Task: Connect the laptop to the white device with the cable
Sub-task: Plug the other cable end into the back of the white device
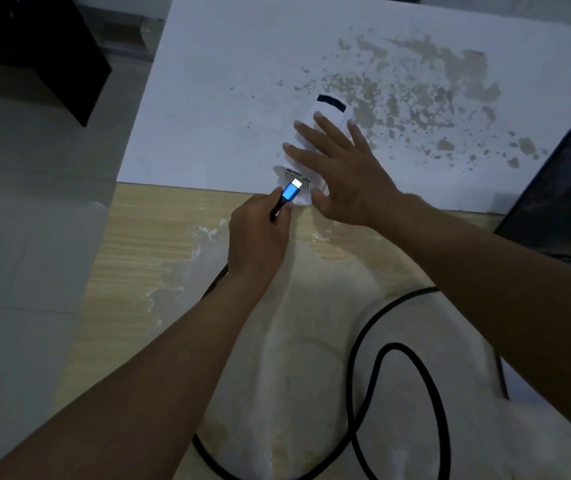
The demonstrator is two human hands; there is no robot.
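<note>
A white device (pixel 329 110) with a black slot at its far end lies on the table's white surface. My right hand (pixel 342 168) rests flat over its middle with fingers spread. My left hand (pixel 259 237) pinches the black cable (pixel 367 344) just behind its blue plug (pixel 291 190). The plug's silver tip sits right at the device's near end, by a grid of small holes; I cannot tell whether it is inserted. The cable loops across the table's near part. The dark laptop (pixel 561 199) stands open at the right edge.
The table (pixel 145 237) has a wooden front strip with worn pale patches and a white sheet behind with flaked paint. A black cabinet (pixel 34 46) stands on the tiled floor at the upper left. The table's left edge drops to the floor.
</note>
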